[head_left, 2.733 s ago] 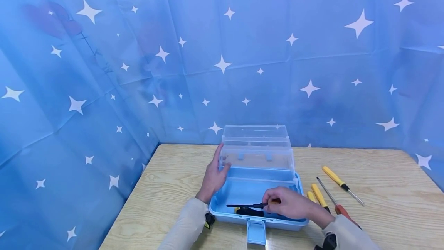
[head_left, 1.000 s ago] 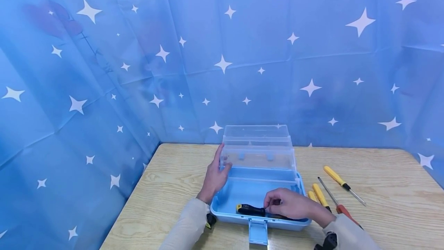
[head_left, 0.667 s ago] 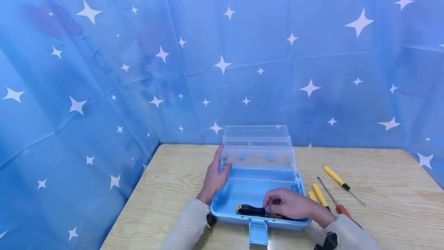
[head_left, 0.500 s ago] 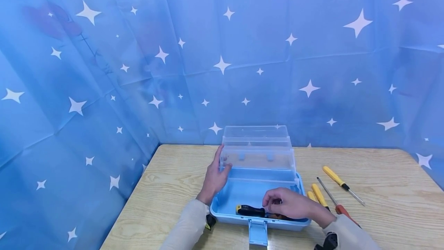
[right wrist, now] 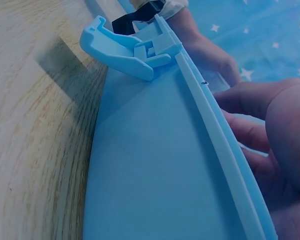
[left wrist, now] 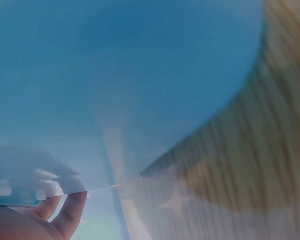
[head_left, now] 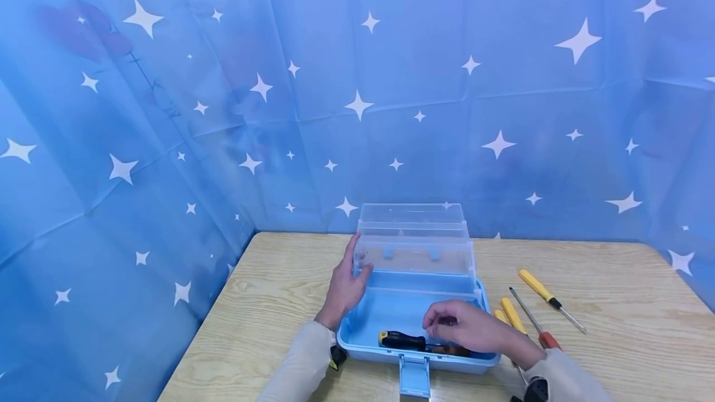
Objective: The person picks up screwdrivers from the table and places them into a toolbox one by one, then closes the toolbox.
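A light blue toolbox (head_left: 380,309) stands with its clear lid (head_left: 413,258) raised at the back. My left hand (head_left: 343,290) holds the lid's left edge, thumb in front and fingers behind; the left wrist view shows fingers (left wrist: 72,212) at that clear edge. Inside the box, along its front wall, lie a screwdriver with a black and yellow handle (head_left: 403,340) and one with an amber-brown handle (head_left: 449,350). Just above the amber handle, my right hand (head_left: 472,327) hovers with loosely bent fingers and nothing in them. The right wrist view shows it behind the front rim (right wrist: 205,120).
To the box's right on the wooden table (head_left: 268,290) lie a yellow-handled screwdriver (head_left: 534,282), two more yellow handles (head_left: 512,314) near the box wall, and a red-handled screwdriver (head_left: 549,340). The front latch (head_left: 414,377) hangs down. A starry blue curtain (head_left: 313,110) stands behind.
My right hand has lowered the amber-handled screwdriver into the box beside the black and yellow one, let it go and loosened its fingers. The left hand has stayed on the lid.
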A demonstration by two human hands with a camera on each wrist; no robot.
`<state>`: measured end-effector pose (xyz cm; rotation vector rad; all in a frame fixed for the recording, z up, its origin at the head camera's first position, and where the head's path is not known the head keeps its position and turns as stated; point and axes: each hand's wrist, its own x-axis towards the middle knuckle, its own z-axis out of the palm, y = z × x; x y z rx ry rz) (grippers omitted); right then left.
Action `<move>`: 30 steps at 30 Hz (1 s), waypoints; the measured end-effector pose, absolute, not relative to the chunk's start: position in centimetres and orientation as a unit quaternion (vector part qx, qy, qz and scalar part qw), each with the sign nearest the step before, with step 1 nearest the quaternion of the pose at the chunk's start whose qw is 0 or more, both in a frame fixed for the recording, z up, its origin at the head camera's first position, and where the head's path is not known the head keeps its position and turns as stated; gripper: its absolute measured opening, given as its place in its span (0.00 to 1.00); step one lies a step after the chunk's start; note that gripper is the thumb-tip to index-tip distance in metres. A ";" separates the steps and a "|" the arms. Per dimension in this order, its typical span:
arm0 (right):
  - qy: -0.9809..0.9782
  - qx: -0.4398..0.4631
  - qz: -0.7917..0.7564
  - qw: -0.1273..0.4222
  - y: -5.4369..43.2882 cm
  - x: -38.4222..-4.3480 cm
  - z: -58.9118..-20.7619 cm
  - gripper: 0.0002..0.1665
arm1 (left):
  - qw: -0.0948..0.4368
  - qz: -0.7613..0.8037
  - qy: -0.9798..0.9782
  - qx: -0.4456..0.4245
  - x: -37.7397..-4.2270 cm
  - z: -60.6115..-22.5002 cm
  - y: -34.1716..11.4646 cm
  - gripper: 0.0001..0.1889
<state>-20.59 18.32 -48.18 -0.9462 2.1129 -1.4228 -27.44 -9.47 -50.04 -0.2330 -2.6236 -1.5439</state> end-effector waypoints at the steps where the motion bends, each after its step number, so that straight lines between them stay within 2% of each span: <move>1: 0.760 -0.342 -0.514 0.204 18.3 -20.5 -48.1 0.11 | 0.044 -0.505 -0.859 -0.076 -27.4 -50.0 -9.5 0.35; 13: 0.769 -0.353 -0.519 0.122 18.5 -19.9 -47.3 0.09 | 0.044 -0.497 -0.863 -0.077 -27.5 -49.9 -9.5 0.34; 23: 0.795 -0.289 -0.526 0.093 21.6 -19.1 -45.3 0.11 | 0.068 -0.492 -0.863 -0.088 -27.6 -49.9 -9.4 0.34; 30: 0.806 -0.249 -0.534 0.059 24.1 -18.5 -44.7 0.11 | 0.062 -0.493 -0.864 -0.084 -27.5 -49.8 -9.4 0.34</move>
